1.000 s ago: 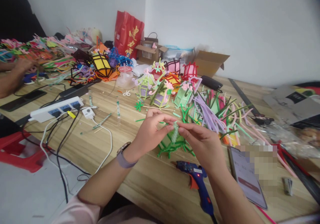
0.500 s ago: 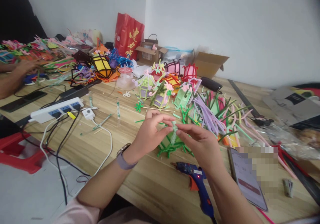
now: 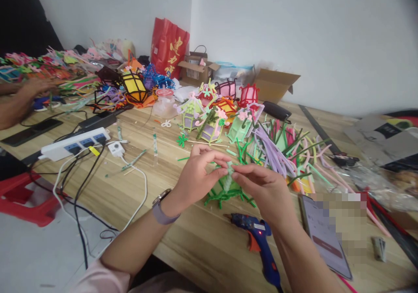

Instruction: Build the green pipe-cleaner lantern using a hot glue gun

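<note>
A short pale-green pipe cleaner piece (image 3: pixel 229 174) is held upright above the wooden table (image 3: pixel 183 236), pinched from both sides. The left hand (image 3: pixel 199 171) is closed on it from the left, thumb and forefinger pressed together against the fuzzy strand; the right hand (image 3: pixel 261 186) is closed on it from the right in the same manner, fingertips meeting those of the left hand. A watch with a lilac strap (image 3: pixel 161 206) is worn on the left wrist.

Directly beneath the hands a tangle of dark-green pipe cleaners (image 3: pixel 225 193) is spread on the table. Just nearer the person a blue glue gun (image 3: pixel 257 236) is laid on its side, and to the right of it a phone (image 3: pixel 326 236) lies flat. Beyond the hands small pipe-cleaner lantern houses (image 3: pixel 209 119) are clustered — next to a loose heap of lilac, pink and green stems (image 3: pixel 284 149). At far left a white power strip (image 3: pixel 75 143) is seen, and another person's hand (image 3: pixel 32 88) is at work among colourful pieces.
</note>
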Motion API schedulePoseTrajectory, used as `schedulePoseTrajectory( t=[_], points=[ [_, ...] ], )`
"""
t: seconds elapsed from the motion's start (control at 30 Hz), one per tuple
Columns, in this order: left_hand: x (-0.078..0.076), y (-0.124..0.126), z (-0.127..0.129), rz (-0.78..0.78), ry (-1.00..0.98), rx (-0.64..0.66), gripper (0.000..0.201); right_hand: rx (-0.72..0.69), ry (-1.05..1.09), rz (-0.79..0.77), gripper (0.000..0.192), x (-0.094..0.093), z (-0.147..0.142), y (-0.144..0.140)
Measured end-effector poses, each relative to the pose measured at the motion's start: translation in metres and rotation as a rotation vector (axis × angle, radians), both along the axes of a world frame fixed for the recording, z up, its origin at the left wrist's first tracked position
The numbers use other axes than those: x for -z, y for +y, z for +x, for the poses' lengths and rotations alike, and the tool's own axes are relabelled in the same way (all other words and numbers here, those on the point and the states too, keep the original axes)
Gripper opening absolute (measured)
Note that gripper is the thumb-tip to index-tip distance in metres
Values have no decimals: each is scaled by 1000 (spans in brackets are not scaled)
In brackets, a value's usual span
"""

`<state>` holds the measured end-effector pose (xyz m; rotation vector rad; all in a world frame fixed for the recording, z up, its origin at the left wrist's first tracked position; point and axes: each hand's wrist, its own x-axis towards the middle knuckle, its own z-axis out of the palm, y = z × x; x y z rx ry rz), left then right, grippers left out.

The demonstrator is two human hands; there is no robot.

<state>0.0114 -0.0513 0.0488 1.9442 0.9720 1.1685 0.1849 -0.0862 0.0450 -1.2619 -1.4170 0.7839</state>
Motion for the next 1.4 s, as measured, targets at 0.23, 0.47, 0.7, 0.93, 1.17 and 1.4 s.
schedulePoseTrajectory(
  t=[0.23, 0.47, 0.7, 0.93, 1.17, 1.4],
  points=[
    [6, 5, 0, -19, -115, 23, 15, -4, -87, 27, 18, -8, 9, -1],
    [19, 27, -6, -307, -403, 211, 18, 79, -82, 86, 16, -10, 18, 4],
    [24, 33, -10, -472, -454, 372, 36, -88, -276, 150, 16, -6, 10, 6],
    [21, 29, -10, -420, -360, 448, 36, -136, -408, 170, 9, -5, 2, 2],
    [20, 27, -16, -259, -452, 295, 37, -93, -417, 219, 8, -3, 4, 1],
    [17, 26, -19, 21, -203, 255, 18, 52, -418, 232, 8, -5, 2, 0]
  ],
)
